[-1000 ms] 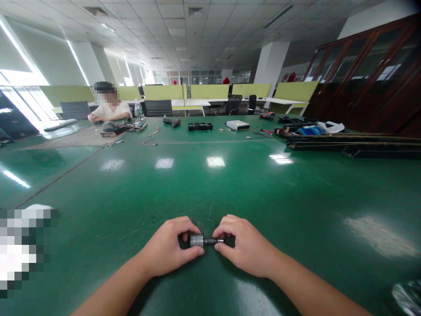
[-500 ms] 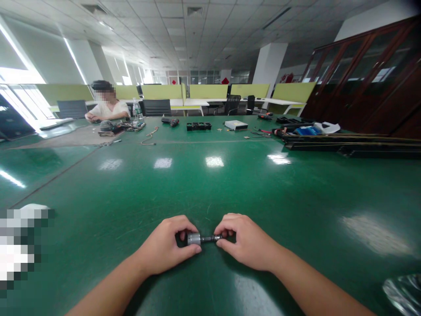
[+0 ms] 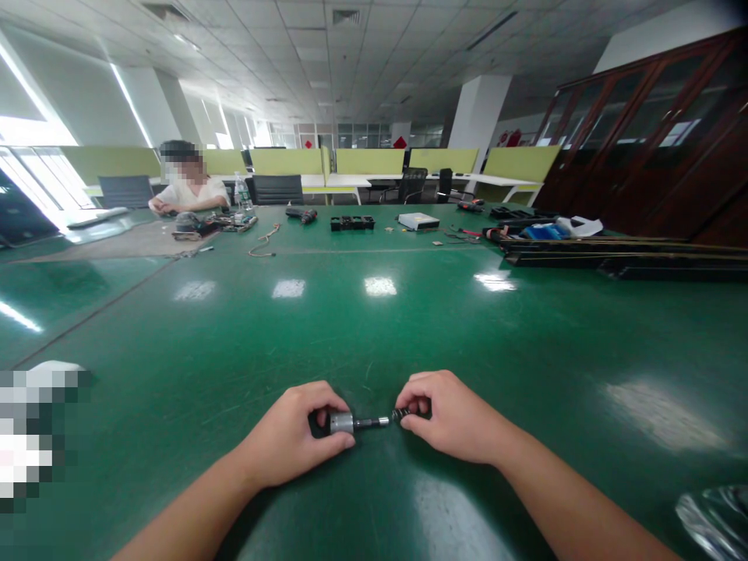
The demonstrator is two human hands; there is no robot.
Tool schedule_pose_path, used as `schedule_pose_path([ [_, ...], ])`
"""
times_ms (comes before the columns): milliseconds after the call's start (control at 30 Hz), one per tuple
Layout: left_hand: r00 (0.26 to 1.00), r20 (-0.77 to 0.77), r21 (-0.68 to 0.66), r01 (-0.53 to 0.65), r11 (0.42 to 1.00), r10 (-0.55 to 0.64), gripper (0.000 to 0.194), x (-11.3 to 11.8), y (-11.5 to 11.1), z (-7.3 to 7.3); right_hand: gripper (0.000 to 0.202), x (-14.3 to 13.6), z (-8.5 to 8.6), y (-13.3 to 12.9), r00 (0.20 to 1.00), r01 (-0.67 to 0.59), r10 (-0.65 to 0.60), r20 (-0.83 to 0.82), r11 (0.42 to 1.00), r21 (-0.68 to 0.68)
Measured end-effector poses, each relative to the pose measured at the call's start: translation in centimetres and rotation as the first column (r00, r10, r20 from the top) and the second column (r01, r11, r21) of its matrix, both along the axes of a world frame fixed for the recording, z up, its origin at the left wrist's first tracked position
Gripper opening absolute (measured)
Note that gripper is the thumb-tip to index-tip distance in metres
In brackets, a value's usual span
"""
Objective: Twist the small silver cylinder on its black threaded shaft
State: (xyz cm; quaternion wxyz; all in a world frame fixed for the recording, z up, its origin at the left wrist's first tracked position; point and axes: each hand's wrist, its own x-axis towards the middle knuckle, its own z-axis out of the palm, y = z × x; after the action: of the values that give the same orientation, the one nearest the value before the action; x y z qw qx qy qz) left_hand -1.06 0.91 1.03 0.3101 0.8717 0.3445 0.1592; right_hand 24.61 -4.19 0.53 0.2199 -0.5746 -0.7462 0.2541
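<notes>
My left hand (image 3: 305,425) is closed around a grey metal cylinder (image 3: 342,422) with a dark thin rod (image 3: 371,422) pointing right and ending in a shiny silver tip. A black end of this part shows inside the hand. My right hand (image 3: 441,413) pinches a small dark coil spring (image 3: 400,414) between thumb and fingers, partly hidden by them. The spring is just right of the rod's tip, with a narrow gap between. Both hands are low over the green tabletop (image 3: 327,335).
Across the table are a power drill (image 3: 301,215), a black slotted block (image 3: 352,223), a white box-shaped device (image 3: 418,221) and a cable (image 3: 266,241). Long black bars (image 3: 619,255) lie at right. A person (image 3: 190,187) sits at far left. A clear plastic object (image 3: 716,518) is near right.
My right hand has moved right and slightly away from me, with the spring now off the rod. The rod's silver tip is exposed. My left hand has hardly moved.
</notes>
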Motion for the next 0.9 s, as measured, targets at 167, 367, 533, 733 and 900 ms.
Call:
schedule_pose_path([
  [167,1.000,-0.005,-0.005,0.005,1.000,-0.005,0.016,0.1,0.0,0.2,0.011,-0.9,-0.2,-0.1,0.999,-0.041,0.041,-0.028,0.999,0.003],
  [367,1.000,0.021,0.017,0.014,1.000,-0.015,0.017,0.3,0.0,0.0,0.034,-2.9,-0.8,-0.8,0.985,-0.093,0.107,-0.134,0.990,0.104],
  [533,0.999,0.037,0.019,0.011,1.000,-0.012,0.021,0.4,0.0,-0.2,0.051,-3.2,-1.2,-1.0,0.966,-0.058,0.080,-0.247,0.994,0.094],
  [733,1.000,-0.021,0.023,0.007,1.000,-0.007,0.032,0.5,-0.3,0.1,0.025,-3.4,-0.8,-0.8,0.986,-0.034,0.049,-0.159,0.995,0.097],
  [900,0.998,-0.023,0.026,0.055,0.998,-0.054,0.027,0.5,-0.2,0.3,0.014,-3.6,-0.7,-0.7,0.990,-0.045,0.057,-0.125,0.994,0.097],
])
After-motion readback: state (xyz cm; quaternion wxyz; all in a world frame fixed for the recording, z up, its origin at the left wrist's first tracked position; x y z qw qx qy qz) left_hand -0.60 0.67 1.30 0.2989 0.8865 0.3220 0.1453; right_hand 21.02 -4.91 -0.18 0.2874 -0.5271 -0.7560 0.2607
